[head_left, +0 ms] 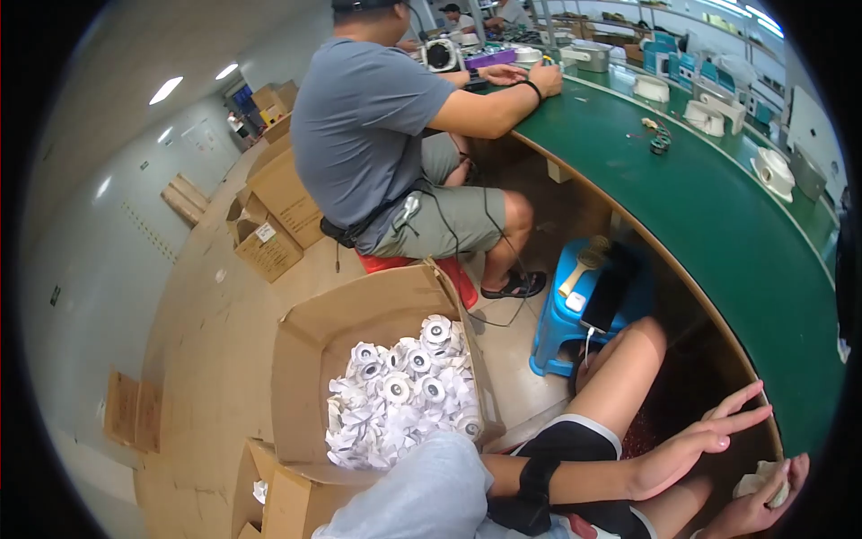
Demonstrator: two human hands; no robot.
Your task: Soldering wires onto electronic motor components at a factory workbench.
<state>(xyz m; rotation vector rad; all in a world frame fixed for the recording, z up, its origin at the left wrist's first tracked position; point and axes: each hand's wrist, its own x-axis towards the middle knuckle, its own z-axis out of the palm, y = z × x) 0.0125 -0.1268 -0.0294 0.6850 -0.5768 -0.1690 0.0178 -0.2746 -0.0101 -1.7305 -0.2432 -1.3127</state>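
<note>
My left hand (684,451) reaches toward the edge of the green-topped workbench (709,242), its fingers stretched out and apart, with nothing in them. Lower right, by the bench's near end, my right hand (768,510) has its fingers closed on a small crumpled-looking white piece (752,480). Its exact kind does not show, as the fingers cover part of it. To my left stands an open cardboard box (305,346) heaped with crumpled white paper and several round white parts (397,388) with dark centres.
A blue plastic stool (549,337) under the bench bears a phone (609,301) on a white cable and a pale-handled brush (579,271). A person (368,126) sits working ahead. White housings (772,172) line the bench's far side. More cartons (283,193) stand left.
</note>
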